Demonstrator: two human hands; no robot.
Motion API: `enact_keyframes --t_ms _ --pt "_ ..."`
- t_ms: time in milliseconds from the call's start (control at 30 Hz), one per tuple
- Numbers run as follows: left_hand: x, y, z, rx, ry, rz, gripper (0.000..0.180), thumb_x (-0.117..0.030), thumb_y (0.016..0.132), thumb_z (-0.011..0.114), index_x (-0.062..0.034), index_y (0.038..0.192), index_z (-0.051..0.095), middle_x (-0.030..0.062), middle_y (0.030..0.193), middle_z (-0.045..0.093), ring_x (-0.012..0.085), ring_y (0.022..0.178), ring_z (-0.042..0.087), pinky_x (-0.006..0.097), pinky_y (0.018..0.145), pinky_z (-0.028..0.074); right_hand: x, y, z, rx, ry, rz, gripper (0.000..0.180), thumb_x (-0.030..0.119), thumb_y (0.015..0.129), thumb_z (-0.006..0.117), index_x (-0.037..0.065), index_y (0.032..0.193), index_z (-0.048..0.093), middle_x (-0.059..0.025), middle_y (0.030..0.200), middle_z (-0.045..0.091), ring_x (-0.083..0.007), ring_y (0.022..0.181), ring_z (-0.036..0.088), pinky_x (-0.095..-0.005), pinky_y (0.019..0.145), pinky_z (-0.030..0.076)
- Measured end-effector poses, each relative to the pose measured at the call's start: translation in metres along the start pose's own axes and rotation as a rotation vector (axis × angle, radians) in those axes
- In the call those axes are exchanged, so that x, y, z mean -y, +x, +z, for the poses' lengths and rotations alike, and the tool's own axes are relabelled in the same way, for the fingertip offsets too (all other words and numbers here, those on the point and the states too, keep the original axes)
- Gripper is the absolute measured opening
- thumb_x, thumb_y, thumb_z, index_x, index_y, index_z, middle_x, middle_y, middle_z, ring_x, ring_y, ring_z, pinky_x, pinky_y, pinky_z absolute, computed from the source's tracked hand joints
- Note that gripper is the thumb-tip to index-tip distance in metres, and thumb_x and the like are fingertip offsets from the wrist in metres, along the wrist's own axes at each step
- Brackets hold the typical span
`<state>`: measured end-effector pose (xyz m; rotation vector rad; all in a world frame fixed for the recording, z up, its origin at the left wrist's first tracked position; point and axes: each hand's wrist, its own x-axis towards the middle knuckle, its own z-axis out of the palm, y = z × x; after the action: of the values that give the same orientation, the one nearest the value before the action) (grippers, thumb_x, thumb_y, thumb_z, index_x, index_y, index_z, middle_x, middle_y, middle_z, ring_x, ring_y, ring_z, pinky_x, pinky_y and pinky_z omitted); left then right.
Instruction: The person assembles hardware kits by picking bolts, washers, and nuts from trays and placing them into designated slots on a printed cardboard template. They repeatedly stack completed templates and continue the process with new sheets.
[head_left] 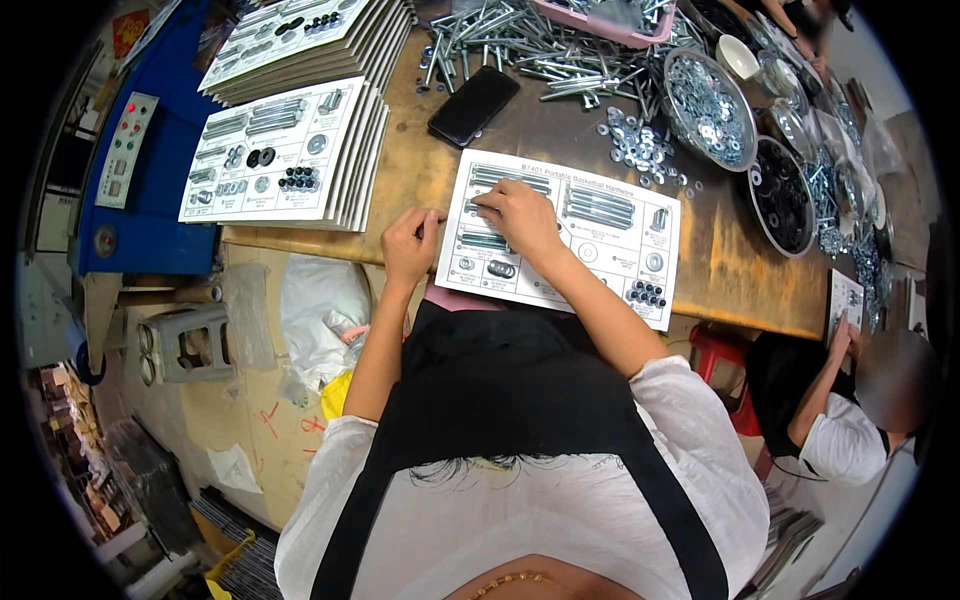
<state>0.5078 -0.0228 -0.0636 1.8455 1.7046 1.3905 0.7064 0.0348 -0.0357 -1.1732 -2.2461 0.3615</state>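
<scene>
A white hardware card (560, 290) with printed boxes lies tilted at the table's front edge, overhanging it, in front of my body. Metal bolts (597, 207), a row of black nuts (648, 292) and washers sit in its boxes. My right hand (520, 218) is over the card's upper left part, fingertips pinched together against it; whatever they hold is hidden. My left hand (410, 245) is at the card's left edge, fingers curled and thumb against the index finger. I cannot make out anything between them.
Stacks of filled cards (280, 160) stand on the left. A black phone (474, 106), loose long bolts (500, 40), scattered washers (640, 145), a washer bowl (708, 110) and a bowl of black parts (782, 195) lie beyond. A co-worker (840, 430) holds a card at right.
</scene>
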Motion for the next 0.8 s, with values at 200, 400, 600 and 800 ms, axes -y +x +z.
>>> enact_keyframes --t_ms 200,400,600,800 --pt "-0.004 -0.001 0.000 0.014 0.003 -0.023 0.017 -0.011 0.093 0.057 -0.0040 0.084 0.070 0.0103 0.070 0.058 0.0216 0.055 0.053 0.033 0.052 0.040 -0.005 -0.004 0.008 -0.015 0.047 -0.044 0.015 0.021 0.076 0.072 0.017 0.090 0.075 -0.0006 0.086 0.063 -0.0212 0.084 0.062 -0.0355 0.071 0.051" --pt "-0.003 -0.003 0.000 0.013 0.016 -0.010 0.019 -0.012 0.094 0.056 -0.0034 0.085 0.070 0.0094 0.068 0.056 0.0208 0.057 0.052 0.032 0.053 0.040 -0.043 0.010 -0.049 -0.250 0.318 0.261 0.015 0.016 0.086 0.064 0.013 0.099 0.072 -0.0085 0.095 0.065 -0.0278 0.085 0.064 -0.0376 0.077 0.052" --pt "-0.002 -0.001 0.001 0.056 0.067 -0.019 0.020 -0.013 0.095 0.055 -0.0022 0.086 0.070 0.0091 0.069 0.057 0.0191 0.058 0.054 0.030 0.055 0.041 -0.166 -0.022 -0.122 -0.367 0.006 0.556 0.017 0.013 0.082 0.068 0.007 0.097 0.075 -0.0142 0.088 0.072 -0.0304 0.081 0.069 -0.0373 0.074 0.053" --pt "-0.009 0.007 0.004 0.066 -0.161 -0.214 0.025 -0.017 0.098 0.053 -0.0005 0.092 0.071 0.0048 0.071 0.061 0.0128 0.063 0.054 0.028 0.059 0.042 -0.193 -0.031 -0.120 -0.275 0.018 0.569 0.018 0.009 0.078 0.070 0.005 0.095 0.074 -0.0149 0.086 0.071 -0.0306 0.080 0.069 -0.0382 0.074 0.053"
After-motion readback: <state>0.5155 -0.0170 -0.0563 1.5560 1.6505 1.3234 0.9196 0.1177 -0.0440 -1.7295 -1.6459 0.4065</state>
